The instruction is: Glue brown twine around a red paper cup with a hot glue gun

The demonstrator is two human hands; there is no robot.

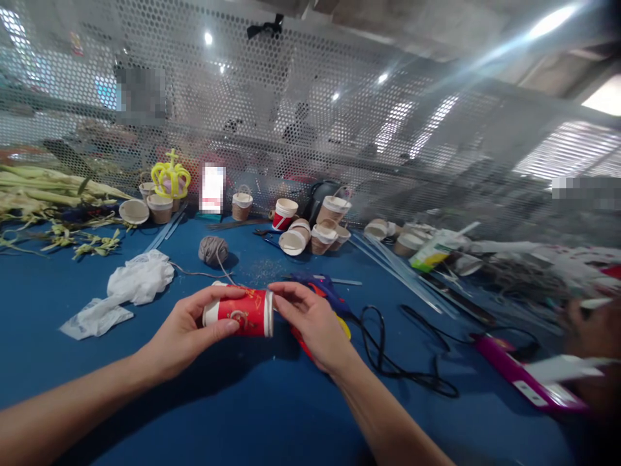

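A red paper cup (252,314) with a white rim lies sideways in my left hand (194,323), whose thumb and fingers wrap round its body. At the cup's rim on the right, my right hand (308,317) has its thumb and fingers pinched together; whether a strand is between them cannot be seen. Grey yarn runs from a ball (213,250) on the table to the cup's upper side. Partly hidden behind my right hand lies a blue tool (330,290) like a glue gun, with red and yellow parts by it.
Wrapped cups (324,236) stand and lie along the back. Crumpled white material (140,277) is at left, near dried plant stalks (43,188). Clear sticks (402,275), a black cable (381,356) and a purple device (524,375) lie right, near another person's blurred hand (589,330).
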